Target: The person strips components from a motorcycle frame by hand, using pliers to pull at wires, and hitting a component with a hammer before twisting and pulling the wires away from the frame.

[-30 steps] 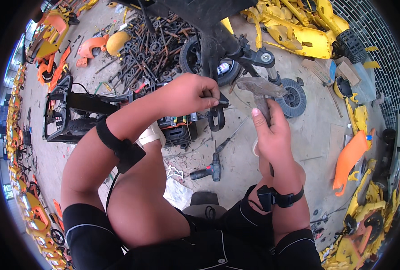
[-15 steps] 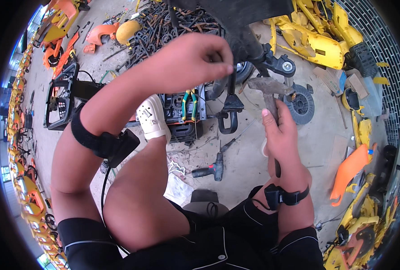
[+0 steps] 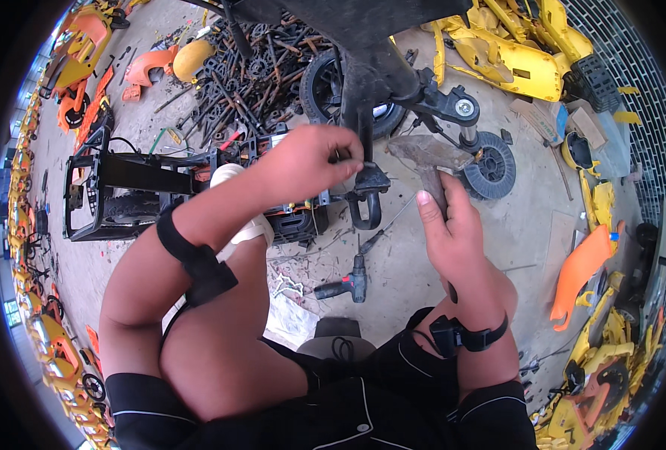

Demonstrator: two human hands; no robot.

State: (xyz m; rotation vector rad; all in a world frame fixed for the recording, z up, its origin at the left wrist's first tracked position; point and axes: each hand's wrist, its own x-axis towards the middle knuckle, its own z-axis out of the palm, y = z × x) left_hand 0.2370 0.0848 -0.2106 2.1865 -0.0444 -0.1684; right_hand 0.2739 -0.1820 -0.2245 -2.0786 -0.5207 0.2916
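The person's right hand (image 3: 456,236) is closed firmly around the handle of a hammer (image 3: 429,152), the thumb laid along the shaft; the worn grey head sits above the fist, lying roughly left to right, and the handle's tail shows below, near the wrist. The hammer is held up off the floor (image 3: 415,274), right of the middle of the scene, its head to the right of a black loop bracket (image 3: 366,214) and apart from it. The left hand (image 3: 310,161) has its fingers curled in, with thumb and forefinger close together just beside the top of that bracket; whether anything is pinched there I cannot tell. The bracket hangs from a large dark frame (image 3: 363,56) reaching in from the far side, with a shock absorber (image 3: 468,133) on its right and a ribbed grey disc (image 3: 490,169) beyond the hammer. Nearer, a cordless drill (image 3: 356,281) lies on the floor, and a white sheet (image 3: 291,321) rests to its left. A boxy black frame (image 3: 138,176) lies farther left, past the left forearm. On the far side, a heap of rusty metal parts (image 3: 250,64) spreads beside a tyre (image 3: 315,90); yellow panels (image 3: 524,71) are piled at the far right, and an orange panel (image 3: 582,270) lies nearer on the right.
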